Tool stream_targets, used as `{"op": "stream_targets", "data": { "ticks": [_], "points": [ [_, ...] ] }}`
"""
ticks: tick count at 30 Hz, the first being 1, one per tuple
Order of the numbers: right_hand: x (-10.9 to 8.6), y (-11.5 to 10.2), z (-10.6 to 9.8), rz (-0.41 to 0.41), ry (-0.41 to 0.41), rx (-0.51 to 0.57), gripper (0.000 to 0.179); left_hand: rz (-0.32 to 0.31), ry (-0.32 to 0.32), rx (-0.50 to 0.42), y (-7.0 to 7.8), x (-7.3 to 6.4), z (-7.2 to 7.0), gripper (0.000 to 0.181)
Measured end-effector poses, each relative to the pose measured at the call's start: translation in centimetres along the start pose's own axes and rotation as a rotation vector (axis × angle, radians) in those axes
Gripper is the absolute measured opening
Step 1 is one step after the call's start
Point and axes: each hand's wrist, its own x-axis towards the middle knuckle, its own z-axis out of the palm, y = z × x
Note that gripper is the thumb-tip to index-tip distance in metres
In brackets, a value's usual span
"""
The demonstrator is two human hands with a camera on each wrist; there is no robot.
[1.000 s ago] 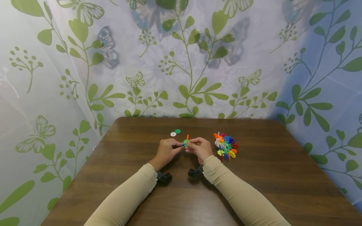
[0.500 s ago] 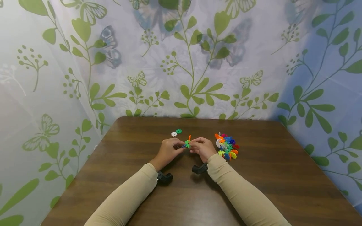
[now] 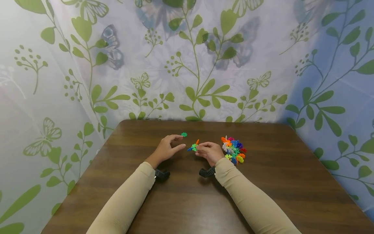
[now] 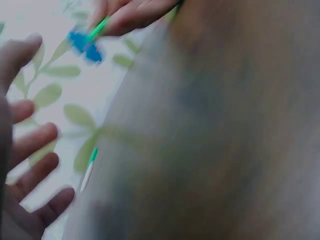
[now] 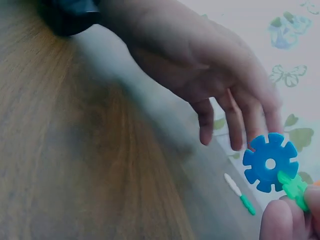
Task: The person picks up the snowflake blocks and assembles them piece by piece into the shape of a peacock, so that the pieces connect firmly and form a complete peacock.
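My right hand (image 3: 211, 152) pinches a light-green notched flower disc (image 3: 194, 147) between thumb and fingers. Slotted into that green disc are a blue disc (image 5: 256, 170) and an orange disc (image 3: 197, 142). My left hand (image 3: 166, 149) is off the joined discs, its fingers spread and holding nothing. It hovers near two loose discs at the back of the table. Of these, the green disc (image 3: 184, 134) shows just past the left fingertips; the white disc (image 5: 231, 184) is hidden by the hand in the head view.
A heap of multicoloured flower discs (image 3: 233, 150) lies right of my right hand. The brown wooden table (image 3: 187, 201) ends at a leaf-patterned curtain (image 3: 163, 65) behind. Each wrist carries a black camera mount (image 3: 206, 172).
My left hand has let go of the joined discs and moved left and away from me, toward the loose discs, fingers opening. My right hand keeps its pinch, nearly still.
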Motion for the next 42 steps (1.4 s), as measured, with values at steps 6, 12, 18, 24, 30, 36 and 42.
{"op": "stream_targets", "data": {
  "ticks": [6,12,18,24,30,36,42],
  "points": [
    [0.1,0.1,-0.2,-0.005,0.012,-0.004,0.015,-0.172,-0.134,0.392,-1.5,1.8,-0.4,0.043],
    [0.1,0.1,0.0,0.003,-0.002,0.01,0.015,-0.171,-0.205,0.6,-1.4,2.9,0.2,0.035],
    [0.3,0.1,0.0,0.021,-0.022,0.05,0.03,-0.153,-0.072,0.438,-0.8,2.6,0.2,0.013],
    [0.5,-0.2,-0.4,0.031,-0.066,0.05,0.065,-0.224,-0.007,0.131,-0.5,1.2,-0.8,0.015],
    [0.6,-0.4,-0.8,0.055,-0.101,0.039,0.054,-0.14,0.044,0.071,0.8,-0.9,-0.9,0.006],
    [0.6,-0.2,-0.7,0.044,-0.093,0.052,0.042,0.03,0.111,0.034,2.9,-1.7,1.1,0.007],
    [0.3,0.2,0.1,0.023,-0.076,0.058,0.032,0.081,0.142,0.065,4.0,-2.0,2.7,0.006]
  ]
}}
